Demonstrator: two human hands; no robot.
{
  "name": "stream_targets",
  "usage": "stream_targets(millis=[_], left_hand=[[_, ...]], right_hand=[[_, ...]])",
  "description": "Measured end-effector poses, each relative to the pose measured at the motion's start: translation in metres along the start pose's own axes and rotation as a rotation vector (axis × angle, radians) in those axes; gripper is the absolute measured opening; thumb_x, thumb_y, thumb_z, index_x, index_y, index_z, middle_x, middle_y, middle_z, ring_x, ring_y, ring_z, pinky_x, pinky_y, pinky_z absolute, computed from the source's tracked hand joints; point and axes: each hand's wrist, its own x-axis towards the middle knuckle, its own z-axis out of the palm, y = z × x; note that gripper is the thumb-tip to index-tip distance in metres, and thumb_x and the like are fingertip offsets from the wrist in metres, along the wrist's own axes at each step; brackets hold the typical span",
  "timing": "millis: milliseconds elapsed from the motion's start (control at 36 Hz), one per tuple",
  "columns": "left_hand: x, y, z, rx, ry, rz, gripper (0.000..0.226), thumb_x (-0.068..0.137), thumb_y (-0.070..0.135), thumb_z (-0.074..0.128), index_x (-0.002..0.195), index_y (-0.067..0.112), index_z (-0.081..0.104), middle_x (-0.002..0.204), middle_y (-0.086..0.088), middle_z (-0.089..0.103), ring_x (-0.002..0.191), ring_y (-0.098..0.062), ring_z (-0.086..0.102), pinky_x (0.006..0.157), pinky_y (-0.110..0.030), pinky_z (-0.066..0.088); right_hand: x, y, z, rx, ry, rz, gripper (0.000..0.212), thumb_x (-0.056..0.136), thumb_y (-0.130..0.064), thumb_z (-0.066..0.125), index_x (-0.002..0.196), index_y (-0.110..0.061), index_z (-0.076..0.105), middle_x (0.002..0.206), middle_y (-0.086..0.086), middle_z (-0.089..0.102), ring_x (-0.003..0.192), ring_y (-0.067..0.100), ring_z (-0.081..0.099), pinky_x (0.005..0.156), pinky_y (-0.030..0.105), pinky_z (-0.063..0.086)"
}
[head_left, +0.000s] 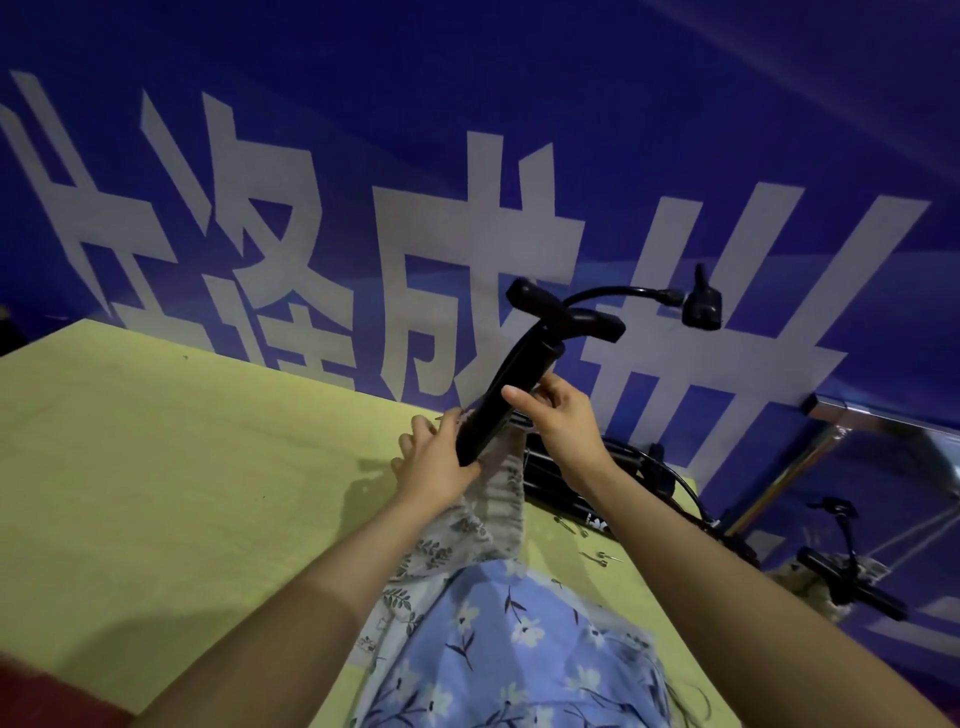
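While the hand pump (498, 410) is up off the yellow-green surface (156, 441), tilted with its T-handle (566, 312) pointing up and away toward the blue banner (467, 208), the person has both hands on the black barrel. The left hand (436, 462) cups the very bottom end, thumb tucked under it and fingers loosely spread behind, so it's got hold but it's no tight squeeze. The right hand (556, 415) is wrapped round the barrel a bit higher, thumb laid across the front, fingers round the back. The hose (613, 293) arcs off from near the handle to the right, and the valve head (702, 306) at its end hangs free in the air. Right under the pump sits a grey leaf-print cloth (488, 509), with a blue floral cloth (519, 623) nearer the person, and other pumps (566, 478) lie just past the right wrist. Looks like the step in hand is checking the pump over above the cloth, maybe about to wipe it or lay it down there, can't say which. Either way the next move probably calls for steadying the bottom end with the left while the right shifts its grip, and minding that loose hose so the head doesn't swing into the banner or snag the pumps underneath.
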Motion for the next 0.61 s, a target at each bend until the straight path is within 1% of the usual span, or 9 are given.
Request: stream_targets(millis=[56,111,194,278,361,417,500,556,611], left_hand=[[-0.003,-0.007,0.002,0.052,-0.075,-0.049,0.072,0.083,0.033,0.065,0.141,0.030,0.021,0.126,-0.012,0.031,0.111,-0.038,0.043,0.087,-0.041,0.045],[-0.005,-0.012,0.005,-0.008,-0.109,-0.087,0.066,0.087,0.019,0.062,0.139,0.019,0.020,0.123,-0.016,0.039,0.097,-0.038,0.055,0.074,-0.041,0.049],[-0.006,-0.013,0.006,-0.153,-0.030,-0.032,0.037,0.091,0.001,0.046,0.119,0.012,0.025,0.094,-0.019,0.055,0.066,-0.025,0.051,0.051,-0.036,0.040],[-0.006,-0.008,-0.002,-0.288,0.047,0.057,0.027,0.092,-0.003,0.037,0.103,0.019,0.024,0.077,-0.012,0.050,0.056,-0.019,0.040,0.047,-0.031,0.030],[-0.003,0.001,-0.017,-0.433,0.129,0.115,0.022,0.094,0.001,0.042,0.102,0.017,0.028,0.076,-0.008,0.052,0.057,-0.020,0.047,0.046,-0.026,0.037],[0.001,0.007,-0.027,-0.546,0.179,0.103,0.028,0.093,0.004,0.049,0.109,0.019,0.031,0.078,-0.001,0.052,0.063,-0.017,0.053,0.048,-0.017,0.040],[0.003,0.010,-0.033,-0.591,0.224,0.110,0.056,0.089,0.002,0.056,0.130,0.026,0.026,0.094,-0.005,0.054,0.066,-0.016,0.055,0.051,-0.018,0.042],[0.001,0.008,-0.031,-0.575,0.229,0.144,0.076,0.087,-0.002,0.057,0.137,0.038,0.016,0.110,-0.010,0.052,0.070,-0.022,0.055,0.049,-0.016,0.040],[-0.002,0.008,-0.028,-0.547,0.222,0.192,0.088,0.086,-0.003,0.057,0.140,0.045,0.008,0.126,-0.012,0.046,0.089,-0.033,0.059,0.050,-0.013,0.039]], right_hand=[[-0.001,0.006,-0.001,-0.027,0.018,0.014,0.027,0.088,-0.015,0.065,0.115,-0.013,0.062,0.103,0.001,0.070,0.090,0.006,0.068,0.071,0.012,0.053],[-0.003,0.011,-0.003,-0.073,0.038,0.027,0.031,0.088,-0.016,0.066,0.118,-0.011,0.061,0.094,-0.001,0.070,0.080,0.001,0.067,0.066,0.011,0.051],[-0.003,0.016,-0.004,-0.119,0.037,0.052,0.034,0.087,-0.016,0.067,0.119,-0.007,0.060,0.080,-0.006,0.065,0.068,-0.002,0.064,0.060,0.011,0.049],[-0.003,0.017,-0.003,-0.164,0.018,0.061,0.030,0.085,-0.015,0.068,0.114,-0.009,0.062,0.084,-0.006,0.067,0.079,0.005,0.066,0.066,0.013,0.051],[-0.003,0.020,-0.004,-0.212,0.033,0.041,0.024,0.082,-0.017,0.072,0.106,-0.016,0.066,0.095,0.000,0.070,0.094,0.015,0.067,0.079,0.022,0.054],[-0.002,0.021,-0.003,-0.315,0.038,0.020,0.026,0.080,-0.022,0.075,0.104,-0.016,0.068,0.099,0.003,0.068,0.092,0.016,0.066,0.078,0.025,0.054],[0.001,0.022,-0.001,-0.524,0.027,0.009,0.034,0.078,-0.028,0.076,0.106,-0.010,0.069,0.099,0.005,0.060,0.084,0.015,0.057,0.065,0.011,0.042],[0.000,0.026,0.002,-0.597,0.011,0.010,0.038,0.078,-0.030,0.076,0.110,-0.009,0.069,0.096,0.003,0.057,0.086,0.015,0.054,0.061,0.008,0.038],[-0.002,0.030,0.006,-0.643,0.002,0.010,0.041,0.078,-0.032,0.076,0.111,-0.010,0.069,0.094,0.000,0.055,0.090,0.017,0.055,0.062,0.008,0.038]])
